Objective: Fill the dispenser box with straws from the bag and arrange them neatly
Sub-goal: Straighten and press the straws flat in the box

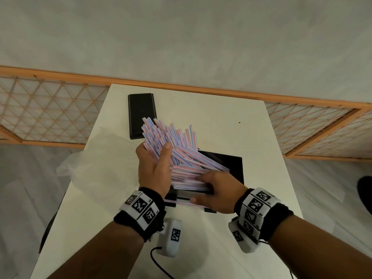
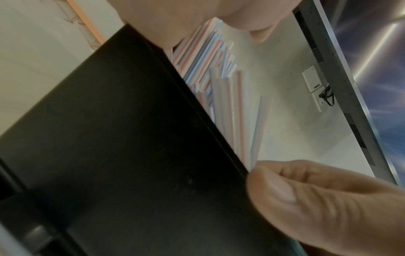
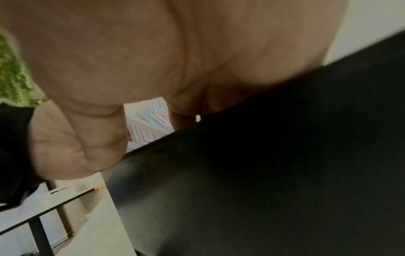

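Pink, blue and white striped straws (image 1: pixel 171 137) fan up from a black dispenser box (image 1: pixel 233 166) on the white table. My left hand (image 1: pixel 155 168) grips the raised bunch, with the thumb across its front. My right hand (image 1: pixel 217 190) lies over the flatter straws in the box; fingers on top, thumb at the front wall. In the left wrist view its thumb (image 2: pixel 280 190) and forefinger pinch straw ends (image 2: pixel 245 121) at the box's edge (image 2: pixel 109 138). The right wrist view shows mostly palm (image 3: pixel 153 52), box wall (image 3: pixel 263 173) and a glimpse of straws (image 3: pixel 151 124).
A black lid (image 1: pixel 142 115) lies flat beyond the straws. The clear plastic bag (image 1: pixel 94 166) sprawls over the table's left edge. One straw (image 1: pixel 177 202) sits in the box's front slot. A wooden lattice screen (image 1: pixel 40 109) runs behind the table (image 1: pixel 231 121).
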Demonstrator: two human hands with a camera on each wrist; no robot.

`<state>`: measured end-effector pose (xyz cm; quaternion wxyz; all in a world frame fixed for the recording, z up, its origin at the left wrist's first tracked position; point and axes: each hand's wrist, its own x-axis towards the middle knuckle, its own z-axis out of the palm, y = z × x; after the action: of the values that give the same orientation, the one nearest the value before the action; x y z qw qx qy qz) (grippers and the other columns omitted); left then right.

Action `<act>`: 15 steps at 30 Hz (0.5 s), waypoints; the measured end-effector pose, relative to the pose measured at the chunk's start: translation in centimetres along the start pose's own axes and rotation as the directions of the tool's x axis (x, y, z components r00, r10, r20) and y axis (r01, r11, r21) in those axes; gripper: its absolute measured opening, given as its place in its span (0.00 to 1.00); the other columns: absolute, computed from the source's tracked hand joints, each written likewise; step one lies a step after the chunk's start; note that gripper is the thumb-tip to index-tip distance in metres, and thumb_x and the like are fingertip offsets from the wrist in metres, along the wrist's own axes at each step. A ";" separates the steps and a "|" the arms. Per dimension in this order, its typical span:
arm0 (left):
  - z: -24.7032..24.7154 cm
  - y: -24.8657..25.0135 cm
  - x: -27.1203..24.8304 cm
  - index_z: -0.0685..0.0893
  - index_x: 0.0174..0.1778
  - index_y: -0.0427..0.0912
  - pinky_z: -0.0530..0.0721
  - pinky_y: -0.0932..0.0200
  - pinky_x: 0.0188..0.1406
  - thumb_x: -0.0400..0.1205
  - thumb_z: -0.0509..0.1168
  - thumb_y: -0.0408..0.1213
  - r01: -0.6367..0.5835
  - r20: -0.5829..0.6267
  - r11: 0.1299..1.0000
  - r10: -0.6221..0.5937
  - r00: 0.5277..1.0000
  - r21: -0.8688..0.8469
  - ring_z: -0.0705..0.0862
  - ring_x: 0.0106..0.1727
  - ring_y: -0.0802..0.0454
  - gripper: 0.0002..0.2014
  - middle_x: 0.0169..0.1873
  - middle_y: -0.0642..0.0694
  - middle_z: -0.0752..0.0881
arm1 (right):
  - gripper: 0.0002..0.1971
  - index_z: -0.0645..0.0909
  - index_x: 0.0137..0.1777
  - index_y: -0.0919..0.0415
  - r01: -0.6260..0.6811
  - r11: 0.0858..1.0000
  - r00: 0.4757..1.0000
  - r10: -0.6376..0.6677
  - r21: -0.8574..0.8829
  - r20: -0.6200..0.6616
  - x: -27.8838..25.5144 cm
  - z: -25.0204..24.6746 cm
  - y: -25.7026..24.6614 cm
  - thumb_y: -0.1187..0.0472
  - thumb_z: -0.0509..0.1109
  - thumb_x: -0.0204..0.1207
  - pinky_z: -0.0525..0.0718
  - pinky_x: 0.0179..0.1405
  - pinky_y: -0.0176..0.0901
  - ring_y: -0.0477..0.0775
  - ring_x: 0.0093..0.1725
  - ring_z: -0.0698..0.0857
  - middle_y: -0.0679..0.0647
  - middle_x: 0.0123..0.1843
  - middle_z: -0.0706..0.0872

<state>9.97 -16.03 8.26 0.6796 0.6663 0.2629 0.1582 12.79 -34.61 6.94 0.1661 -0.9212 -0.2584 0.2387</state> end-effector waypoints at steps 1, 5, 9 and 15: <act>0.0 -0.1 0.0 0.70 0.70 0.44 0.82 0.49 0.69 0.76 0.65 0.57 -0.002 -0.003 1.000 0.002 1.000 -0.002 0.83 0.59 0.67 0.31 0.57 0.63 0.82 | 0.34 0.82 0.54 0.49 -0.010 1.000 1.000 0.010 -0.015 0.014 0.1 0.2 0.0 0.22 0.60 0.62 0.83 0.53 0.47 0.49 0.50 0.82 0.46 0.49 0.83; 0.0 -0.3 0.1 0.70 0.71 0.43 0.81 0.46 0.70 0.80 0.67 0.55 0.008 0.000 1.000 -0.008 1.000 0.015 0.83 0.60 0.65 0.29 0.58 0.63 0.82 | 0.40 0.79 0.67 0.46 -0.041 0.999 0.998 0.042 -0.025 0.053 0.3 0.5 -0.1 0.20 0.59 0.63 0.80 0.63 0.46 0.51 0.60 0.80 0.47 0.59 0.81; 0.0 -0.5 0.3 0.70 0.69 0.44 0.82 0.46 0.68 0.81 0.66 0.57 0.009 -0.016 0.999 -0.009 1.000 0.043 0.84 0.59 0.60 0.27 0.57 0.61 0.82 | 0.38 0.78 0.62 0.44 -0.064 0.997 0.994 0.068 -0.042 0.090 0.4 0.2 -1.1 0.18 0.53 0.64 0.82 0.61 0.49 0.52 0.58 0.83 0.44 0.51 0.80; 0.1 -0.6 0.5 0.71 0.68 0.42 0.82 0.53 0.60 0.84 0.66 0.55 0.053 -0.018 0.999 -0.053 0.998 -0.009 0.83 0.53 0.65 0.25 0.53 0.60 0.83 | 0.30 0.79 0.62 0.42 -0.105 0.991 0.981 0.089 0.085 0.171 1.1 0.2 -2.0 0.26 0.69 0.66 0.84 0.50 0.40 0.46 0.41 0.84 0.40 0.44 0.84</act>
<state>10.37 -15.82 7.60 0.6839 0.6548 0.2861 0.1472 12.78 -32.35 7.23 0.1750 -0.9007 -0.2145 0.3348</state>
